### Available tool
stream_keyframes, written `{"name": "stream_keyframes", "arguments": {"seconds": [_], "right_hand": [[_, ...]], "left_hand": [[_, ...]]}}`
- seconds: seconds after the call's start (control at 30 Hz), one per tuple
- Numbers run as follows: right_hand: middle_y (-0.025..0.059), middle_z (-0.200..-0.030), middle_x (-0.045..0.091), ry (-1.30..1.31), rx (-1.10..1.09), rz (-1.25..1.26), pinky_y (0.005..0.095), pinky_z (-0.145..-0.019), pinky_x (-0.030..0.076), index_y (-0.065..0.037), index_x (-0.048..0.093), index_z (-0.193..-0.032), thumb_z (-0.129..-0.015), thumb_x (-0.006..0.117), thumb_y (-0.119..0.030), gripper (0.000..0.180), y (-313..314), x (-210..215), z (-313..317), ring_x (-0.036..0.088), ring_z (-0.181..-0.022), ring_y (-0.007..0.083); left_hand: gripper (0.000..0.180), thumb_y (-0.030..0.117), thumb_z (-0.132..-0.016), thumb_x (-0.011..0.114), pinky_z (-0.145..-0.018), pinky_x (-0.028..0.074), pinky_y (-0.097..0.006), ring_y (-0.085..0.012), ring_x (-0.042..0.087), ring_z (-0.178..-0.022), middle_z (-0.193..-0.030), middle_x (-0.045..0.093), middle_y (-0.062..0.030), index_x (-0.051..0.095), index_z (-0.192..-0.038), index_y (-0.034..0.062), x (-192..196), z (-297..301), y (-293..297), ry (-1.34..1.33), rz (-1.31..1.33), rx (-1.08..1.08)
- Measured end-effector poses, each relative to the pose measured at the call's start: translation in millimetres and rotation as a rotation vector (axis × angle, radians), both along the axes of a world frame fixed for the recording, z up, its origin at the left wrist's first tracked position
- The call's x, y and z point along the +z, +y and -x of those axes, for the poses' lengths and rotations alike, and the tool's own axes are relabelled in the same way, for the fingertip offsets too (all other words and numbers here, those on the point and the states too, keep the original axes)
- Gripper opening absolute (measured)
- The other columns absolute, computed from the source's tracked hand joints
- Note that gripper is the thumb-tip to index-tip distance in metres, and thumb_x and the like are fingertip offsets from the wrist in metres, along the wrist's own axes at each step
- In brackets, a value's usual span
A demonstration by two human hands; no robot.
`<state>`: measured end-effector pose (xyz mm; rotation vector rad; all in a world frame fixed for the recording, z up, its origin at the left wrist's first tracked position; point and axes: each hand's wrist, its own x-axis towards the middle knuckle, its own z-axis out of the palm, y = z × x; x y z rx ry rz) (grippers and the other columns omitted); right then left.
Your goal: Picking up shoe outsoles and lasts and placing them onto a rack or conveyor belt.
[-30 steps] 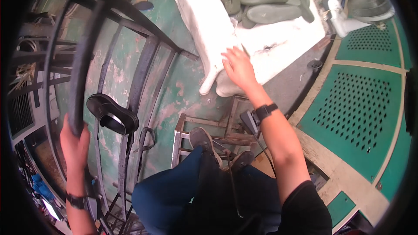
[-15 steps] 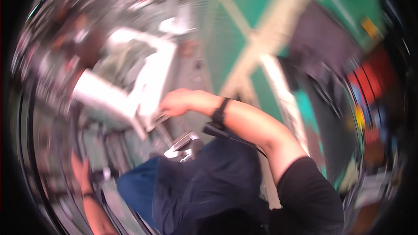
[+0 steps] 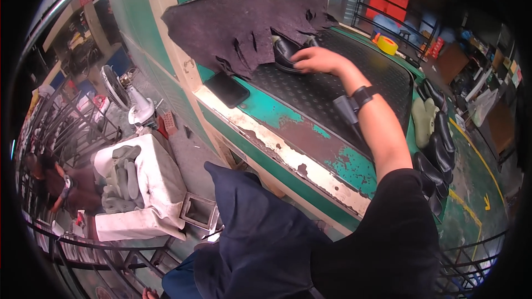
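Note:
My right hand (image 3: 318, 60) reaches over a black studded conveyor belt (image 3: 343, 77). Its fingers are bent together at the side of a black leather shoe (image 3: 284, 50), which sits under the torn edge of a dark hanging curtain (image 3: 221, 22). A second dark shoe (image 3: 312, 41) shows partly behind it, at the curtain's slits. Of my left hand (image 3: 148, 293) only a few fingertips appear at the lower edge, low beside my blue trousers; whatever they touch is out of view.
A black phone-like slab (image 3: 227, 89) lies on the machine's chipped green ledge. Several black shoes (image 3: 435, 149) and an olive pair of shoe forms (image 3: 424, 120) line the belt's right side. Left are a white-covered bin (image 3: 160, 171) of grey-green forms, a fan (image 3: 119, 91) and a seated person (image 3: 52, 182).
My view has turned right from the white bin to the machine. My right hand has gone from the bin's edge to the shoe on the belt; my left hand has mostly left the picture.

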<state>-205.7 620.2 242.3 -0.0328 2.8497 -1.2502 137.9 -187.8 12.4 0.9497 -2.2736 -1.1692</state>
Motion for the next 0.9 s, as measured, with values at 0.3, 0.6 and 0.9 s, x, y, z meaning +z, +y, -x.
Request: {"name": "stream_keyframes", "arguments": {"seconds": [0.3, 0.6, 0.9], "right_hand": [[0.0193, -0.133, 0.065, 0.118, -0.427, -0.168, 0.0376, -0.104, 0.045, 0.001, 0.064, -0.13, -0.078, 0.078, -0.053, 0.077, 54.3, -70.1, 125.5, 0.062, -0.124, 0.0299], [0.028, -0.13, 0.063, 0.142, -0.474, -0.303, 0.0426, -0.104, 0.045, 0.005, 0.061, -0.13, -0.067, 0.073, -0.074, 0.102, 40.4, -70.8, 143.0, 0.06, -0.125, 0.0387], [0.0265, -0.116, 0.07, -0.055, -0.456, -0.567, 0.0418, -0.094, 0.052, 0.006, 0.069, -0.116, -0.068, 0.071, -0.075, 0.094, 9.0, -48.8, -14.6, 0.069, -0.111, 0.0358]], "left_hand": [[0.032, 0.024, -0.099, 0.06, -0.076, 0.056, -0.035, -0.024, 0.069, -0.085, -0.097, 0.072, -0.0158, 0.067, -0.113, -0.004, 50.1, 52.1, 38.2, 0.169, -0.096, -0.069], [0.024, 0.009, -0.1, 0.058, -0.082, 0.055, -0.029, -0.0167, 0.069, -0.086, -0.1, 0.072, -0.0107, 0.066, -0.118, -0.0041, 35.5, 164.6, 136.8, 0.148, -0.313, -0.609], [0.022, 0.002, -0.092, 0.062, -0.088, 0.054, -0.031, -0.0183, 0.07, -0.094, -0.102, 0.073, -0.0137, 0.07, -0.112, -0.0038, 11.9, 91.3, 181.4, -0.078, -0.174, -0.902]]}}
